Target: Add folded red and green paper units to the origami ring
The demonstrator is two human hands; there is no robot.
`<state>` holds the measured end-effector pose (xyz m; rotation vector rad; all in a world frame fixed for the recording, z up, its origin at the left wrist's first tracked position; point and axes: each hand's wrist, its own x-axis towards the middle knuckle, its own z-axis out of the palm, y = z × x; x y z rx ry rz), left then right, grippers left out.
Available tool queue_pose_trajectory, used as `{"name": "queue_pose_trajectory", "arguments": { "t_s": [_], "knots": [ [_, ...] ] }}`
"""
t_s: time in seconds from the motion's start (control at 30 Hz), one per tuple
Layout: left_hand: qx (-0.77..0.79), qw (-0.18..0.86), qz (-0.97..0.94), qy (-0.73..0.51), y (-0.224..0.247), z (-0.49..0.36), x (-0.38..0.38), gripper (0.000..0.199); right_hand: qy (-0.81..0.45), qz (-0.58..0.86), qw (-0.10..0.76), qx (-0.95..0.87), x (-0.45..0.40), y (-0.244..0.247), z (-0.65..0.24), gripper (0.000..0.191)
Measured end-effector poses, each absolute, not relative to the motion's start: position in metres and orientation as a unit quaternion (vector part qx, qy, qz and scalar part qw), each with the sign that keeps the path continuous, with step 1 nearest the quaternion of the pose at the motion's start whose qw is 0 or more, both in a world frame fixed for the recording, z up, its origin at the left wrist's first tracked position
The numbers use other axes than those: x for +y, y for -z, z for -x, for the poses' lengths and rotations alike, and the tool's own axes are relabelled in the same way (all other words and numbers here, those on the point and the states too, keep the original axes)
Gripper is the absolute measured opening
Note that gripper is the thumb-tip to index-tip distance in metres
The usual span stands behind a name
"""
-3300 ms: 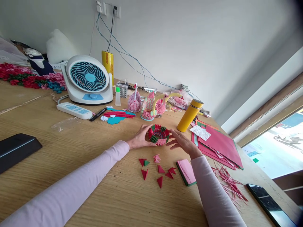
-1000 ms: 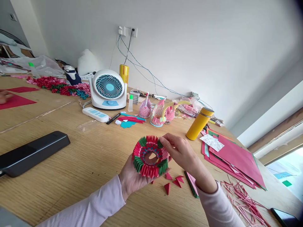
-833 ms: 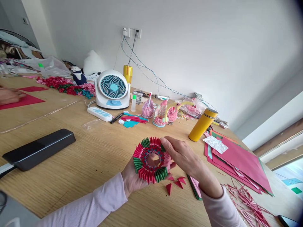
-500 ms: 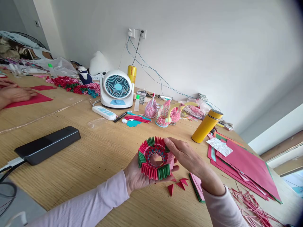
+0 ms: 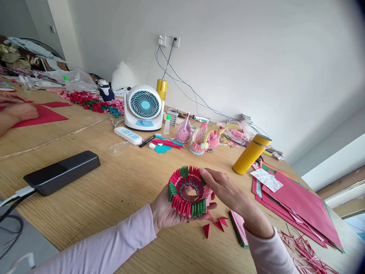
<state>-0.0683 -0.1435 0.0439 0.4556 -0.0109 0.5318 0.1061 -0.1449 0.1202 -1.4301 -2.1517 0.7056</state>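
Note:
A ring of folded paper pieces (image 5: 182,205), red, green and pink with a hole in its middle, rests in my left hand (image 5: 165,211), whose palm is under it and whose fingertips show past its right side. My right hand (image 5: 225,190) holds the ring's upper right edge, with the thumb on top and the other fingers hidden behind. Just below the ring, several small red folded triangles (image 5: 207,230) lie on the wooden table (image 5: 128,175). Right of them is a small stack of pink and green paper strips (image 5: 238,224), partly beside my right wrist.
A yellow bottle (image 5: 251,156) stands before large red paper sheets (image 5: 302,198). Paper swans (image 5: 198,139), a white fan (image 5: 144,108) and a power strip (image 5: 127,135) are farther back. At left are a black box (image 5: 62,171) and another person's hands (image 5: 23,114) on red paper.
The whole view has shifted slightly, so things appear a little farther right. Both hands keep their hold on the ring. The other person's hands have moved left over their red paper.

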Motion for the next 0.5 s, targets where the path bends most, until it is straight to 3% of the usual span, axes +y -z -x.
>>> {"name": "queue_pose_trajectory", "arguments": {
  "t_s": [0.27, 0.5],
  "knots": [
    [0.029, 0.952, -0.181, -0.247, -0.038, 0.069, -0.134, 0.048, -0.249, 0.511, 0.229, -0.790, -0.141, -0.116, -0.108, 0.043],
    [0.102, 0.950, -0.127, -0.267, -0.041, 0.083, -0.093, 0.050, -0.375, 0.532, 0.347, -0.675, -0.122, -0.098, -0.119, 0.039]
  ]
}}
